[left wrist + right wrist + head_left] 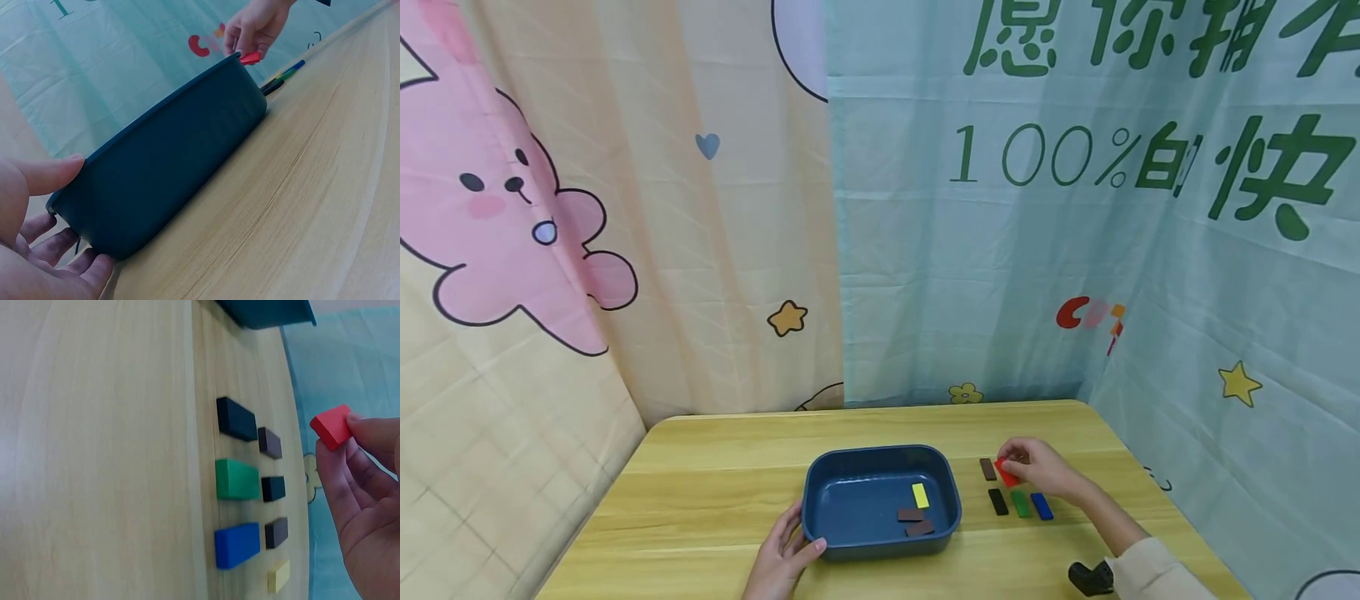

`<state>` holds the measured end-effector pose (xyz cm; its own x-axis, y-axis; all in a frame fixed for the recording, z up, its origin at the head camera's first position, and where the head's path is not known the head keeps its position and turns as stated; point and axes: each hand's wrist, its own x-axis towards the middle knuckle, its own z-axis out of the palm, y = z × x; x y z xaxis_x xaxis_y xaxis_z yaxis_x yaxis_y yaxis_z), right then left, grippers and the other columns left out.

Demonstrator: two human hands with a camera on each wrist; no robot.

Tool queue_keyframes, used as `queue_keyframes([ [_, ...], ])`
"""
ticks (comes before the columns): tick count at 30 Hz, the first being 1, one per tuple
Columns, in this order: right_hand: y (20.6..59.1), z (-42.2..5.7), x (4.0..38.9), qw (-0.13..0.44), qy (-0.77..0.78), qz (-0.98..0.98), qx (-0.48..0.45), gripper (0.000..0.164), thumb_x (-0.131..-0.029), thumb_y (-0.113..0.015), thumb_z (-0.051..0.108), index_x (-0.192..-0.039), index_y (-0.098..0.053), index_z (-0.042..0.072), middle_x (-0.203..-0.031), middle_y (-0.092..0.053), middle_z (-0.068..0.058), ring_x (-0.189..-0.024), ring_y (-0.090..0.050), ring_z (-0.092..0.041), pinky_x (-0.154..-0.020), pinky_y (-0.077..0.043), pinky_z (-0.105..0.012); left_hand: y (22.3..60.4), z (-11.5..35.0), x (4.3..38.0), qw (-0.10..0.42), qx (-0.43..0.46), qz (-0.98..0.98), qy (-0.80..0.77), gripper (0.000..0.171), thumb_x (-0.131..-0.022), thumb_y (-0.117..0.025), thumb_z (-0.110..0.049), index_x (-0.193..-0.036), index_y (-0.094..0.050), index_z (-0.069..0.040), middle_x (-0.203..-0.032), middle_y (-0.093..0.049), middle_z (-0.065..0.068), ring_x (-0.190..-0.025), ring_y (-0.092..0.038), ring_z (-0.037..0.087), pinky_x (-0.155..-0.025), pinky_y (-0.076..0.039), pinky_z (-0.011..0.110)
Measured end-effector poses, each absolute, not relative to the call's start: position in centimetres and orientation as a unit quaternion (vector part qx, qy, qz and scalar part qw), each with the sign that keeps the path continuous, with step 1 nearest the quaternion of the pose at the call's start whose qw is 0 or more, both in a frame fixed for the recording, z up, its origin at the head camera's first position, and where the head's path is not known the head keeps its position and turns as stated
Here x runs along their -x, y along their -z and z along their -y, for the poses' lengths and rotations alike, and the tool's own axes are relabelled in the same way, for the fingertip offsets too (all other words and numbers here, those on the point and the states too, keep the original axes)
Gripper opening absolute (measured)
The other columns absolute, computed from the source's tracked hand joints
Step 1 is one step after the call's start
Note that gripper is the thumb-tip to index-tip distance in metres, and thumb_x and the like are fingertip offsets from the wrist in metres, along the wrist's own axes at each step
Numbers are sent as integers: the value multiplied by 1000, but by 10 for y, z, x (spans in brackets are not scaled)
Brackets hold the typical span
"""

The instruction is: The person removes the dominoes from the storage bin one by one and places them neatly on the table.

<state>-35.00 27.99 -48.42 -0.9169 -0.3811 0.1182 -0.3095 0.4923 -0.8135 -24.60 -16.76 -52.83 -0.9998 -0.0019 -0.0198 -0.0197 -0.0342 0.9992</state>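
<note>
Head view showed the right hand (1037, 467) pinching a red block (1009, 477) above the table (715, 483), long axis slanting far-left to near-right, jutting beyond the fingertips; the left hand (782, 557) gripped the blue tray's (853, 508) corner.

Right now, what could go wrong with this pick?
1. Slip: the right hand pinches the red block with much of it exposed, so it might drop.
2. Bump: the green block and blue block lie close by; a low sweep could nudge them.
3. Shift: the left hand holds the blue tray at its left end; a push might slide it.
</note>
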Motion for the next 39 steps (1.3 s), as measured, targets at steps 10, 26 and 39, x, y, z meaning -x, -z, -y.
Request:
queue_keyframes([
  [10, 493, -307, 342, 32, 458, -871, 176, 14, -102, -62, 2, -110, -64, -8, -93, -63, -10, -82, -64, -28, -67, -59, -30, 529, 168, 246, 1, 1, -700, -714, 83, -93, -76, -2, -155, -23, 15, -157, -25, 41, -140, -33, 58, -105, -49, 50],
  [26, 510, -346, 331, 18, 446, -888, 108, 11, -101, -62, 0, -108, -65, -8, -94, -62, -8, -86, -58, -24, -68, -56, -29, 527, 167, 246, 7, 4, -690, -724, 85, -92, -76, -2, -156, -23, 14, -158, -23, 40, -142, -31, 58, -106, -49, 49],
  [39, 522, -355, 327, 2, 379, -921, 83, 4, -99, -68, 4, -100, -68, 0, -88, -64, -2, -83, -58, -20, -71, -53, -29, 529, 168, 247, 3, -2, -694, -720, 84, -92, -76, -2, -156, -23, 14, -158, -24, 40, -141, -31, 57, -106, -48, 49],
])
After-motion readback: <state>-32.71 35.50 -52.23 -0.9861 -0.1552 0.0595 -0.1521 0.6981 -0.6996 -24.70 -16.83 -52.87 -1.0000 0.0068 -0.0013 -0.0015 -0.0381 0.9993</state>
